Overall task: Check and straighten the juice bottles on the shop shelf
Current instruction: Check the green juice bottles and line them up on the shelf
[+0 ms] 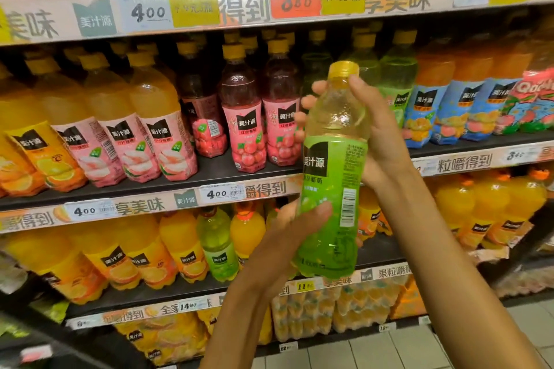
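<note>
You face a tall shop shelving unit with dark metal shelves (209, 171) stacked in tiers, each edged with a printed price strip (227, 193), over a pale tiled floor (389, 347) at lower right. The middle shelf carries upright plastic juice bottles in rows: orange juice bottles with yellow caps (144, 117) at left, dark red juice bottles with pink labels (242, 117) in the centre, pale green juice bottles (398, 78) behind your hands, and orange bottles with blue labels (425, 105) to the right.

The clear plastic green-labelled juice bottle with the yellow cap (335, 171) is off the shelf, held in front of you. Its long axis stands nearly upright, cap leaning slightly right, barcode turned toward you.

Your right hand (377, 135) wraps the upper body from behind, thumb up near the cap. Your left hand (293, 228) grips the lower label, thumb across the front. The hands sit apart on the bottle, one high, one low.

The gap it likely belongs in lies just behind it, beside the red bottles, so the return looks like a short push forward, right hand leading.
</note>
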